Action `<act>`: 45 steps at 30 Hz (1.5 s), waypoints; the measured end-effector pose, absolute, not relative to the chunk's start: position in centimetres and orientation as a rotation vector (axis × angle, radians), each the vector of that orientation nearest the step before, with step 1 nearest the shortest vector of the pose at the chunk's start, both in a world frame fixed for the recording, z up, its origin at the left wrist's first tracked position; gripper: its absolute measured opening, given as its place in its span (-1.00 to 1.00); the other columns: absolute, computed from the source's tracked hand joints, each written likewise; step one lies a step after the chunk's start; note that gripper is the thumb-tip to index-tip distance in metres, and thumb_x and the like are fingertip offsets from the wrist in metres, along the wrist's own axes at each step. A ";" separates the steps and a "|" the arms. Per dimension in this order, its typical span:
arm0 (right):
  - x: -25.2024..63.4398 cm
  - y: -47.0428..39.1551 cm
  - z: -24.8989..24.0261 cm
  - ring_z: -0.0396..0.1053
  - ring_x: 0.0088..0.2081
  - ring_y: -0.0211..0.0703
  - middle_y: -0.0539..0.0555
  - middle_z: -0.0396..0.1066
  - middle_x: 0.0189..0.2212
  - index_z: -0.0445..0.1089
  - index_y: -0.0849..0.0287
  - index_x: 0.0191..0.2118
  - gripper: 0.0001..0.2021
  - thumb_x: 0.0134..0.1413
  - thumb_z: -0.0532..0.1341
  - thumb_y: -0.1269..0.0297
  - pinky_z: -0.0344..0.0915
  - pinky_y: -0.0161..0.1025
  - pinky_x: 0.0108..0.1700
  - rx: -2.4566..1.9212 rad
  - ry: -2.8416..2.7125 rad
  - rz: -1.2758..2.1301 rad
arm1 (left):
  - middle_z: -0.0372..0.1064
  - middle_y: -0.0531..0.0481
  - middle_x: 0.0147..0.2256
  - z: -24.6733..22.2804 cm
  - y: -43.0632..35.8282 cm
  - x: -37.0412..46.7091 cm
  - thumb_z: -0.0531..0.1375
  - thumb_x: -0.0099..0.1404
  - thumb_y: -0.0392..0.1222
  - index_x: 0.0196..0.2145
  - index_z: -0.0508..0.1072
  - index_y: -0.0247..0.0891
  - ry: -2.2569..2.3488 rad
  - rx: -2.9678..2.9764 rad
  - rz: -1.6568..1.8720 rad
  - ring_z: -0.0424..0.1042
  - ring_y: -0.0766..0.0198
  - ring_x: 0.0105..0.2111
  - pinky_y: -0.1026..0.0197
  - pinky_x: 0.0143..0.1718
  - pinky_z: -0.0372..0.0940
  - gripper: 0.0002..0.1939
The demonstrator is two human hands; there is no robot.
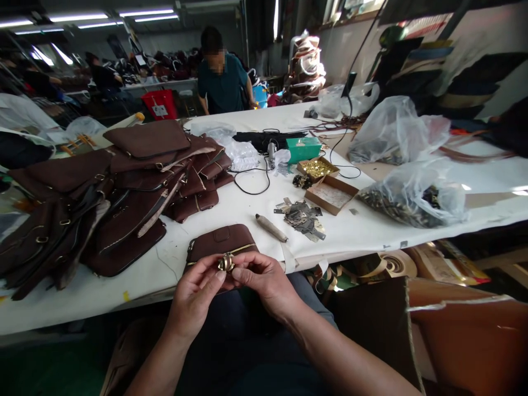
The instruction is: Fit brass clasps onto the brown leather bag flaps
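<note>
Both hands meet at the near edge of the worktop [256, 209], fingertips pressed together around a small brass fitting [226, 263]. The left hand [197, 294] pinches it from the left with thumb and forefinger; the right hand [264, 280] closes on it from the right, fingers curled. The fitting sits just in front of a brown zipped pouch [220, 245], which lies at the worktop's edge with its gold zip facing the person (whether the fitting is attached to that zip cannot be told).

Just right of the pouch lies a wooden-handled tool [271, 227], and beyond it a loose heap of grey metal plates [304, 217]. Further back stand an open cardboard box [331, 193], a second box of gold hardware [317, 168] and a green box [304, 148]. A black cable [251, 184] loops across the white surface near them. To the right rest two clear plastic bags [416, 192] holding dark metal parts.

On the left a large pile of brown leather bags [111, 203] spreads over the worktop, well apart from the hands. At the far end another person in a dark green shirt [223, 82] leans over the worktop
</note>
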State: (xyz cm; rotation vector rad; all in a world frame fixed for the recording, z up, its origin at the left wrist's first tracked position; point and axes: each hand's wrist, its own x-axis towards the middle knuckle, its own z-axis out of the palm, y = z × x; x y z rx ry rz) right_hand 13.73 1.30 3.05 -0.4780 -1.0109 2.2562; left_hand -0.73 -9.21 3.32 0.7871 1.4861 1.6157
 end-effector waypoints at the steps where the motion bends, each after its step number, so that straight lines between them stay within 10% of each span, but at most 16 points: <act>1: 13.8 1.2 3.3 0.50 -0.36 -0.23 -0.01 0.57 -0.38 0.67 0.14 -0.16 -0.69 -0.02 0.60 0.16 0.47 -0.21 -0.17 -0.470 -1.026 2.254 | 0.62 -0.17 -0.02 3.3 -9.3 -0.8 0.44 0.32 -0.03 0.08 0.58 -0.21 1.469 0.775 1.625 0.63 0.14 -0.20 0.13 -0.16 0.58 -0.57; 22: 14.3 1.3 4.6 0.48 -0.42 -0.24 -0.04 0.53 -0.44 0.60 0.17 -0.15 -0.65 0.01 0.59 0.12 0.44 -0.23 -0.26 -0.378 -1.041 2.228 | 0.59 -0.08 -0.25 5.1 -9.1 -0.9 0.41 0.32 -0.07 -0.04 0.63 -0.24 1.364 0.794 1.607 0.57 0.19 -0.35 0.12 -0.25 0.56 -0.70; 33: 14.6 1.5 3.9 0.55 -0.34 -0.22 0.05 0.62 -0.28 0.64 0.15 -0.10 -0.71 0.20 0.44 0.05 0.41 -0.29 -0.26 -0.516 -1.022 2.233 | 0.67 -0.07 -0.08 9.4 -9.6 -2.4 0.47 0.11 -0.32 -0.05 0.71 -0.03 2.016 1.923 1.362 0.63 -0.04 -0.09 -0.02 0.14 0.48 -0.58; 45: 13.9 -0.6 4.8 0.53 -0.20 -0.19 0.01 0.63 -0.22 0.64 0.08 -0.20 -0.65 -0.16 0.65 0.24 0.47 -0.21 -0.07 -0.407 -0.915 2.220 | 0.66 -0.12 -0.09 6.2 -9.0 0.0 0.45 0.29 -0.09 -0.02 0.59 -0.20 1.561 0.908 1.853 0.65 0.09 -0.10 0.09 0.01 0.53 -0.66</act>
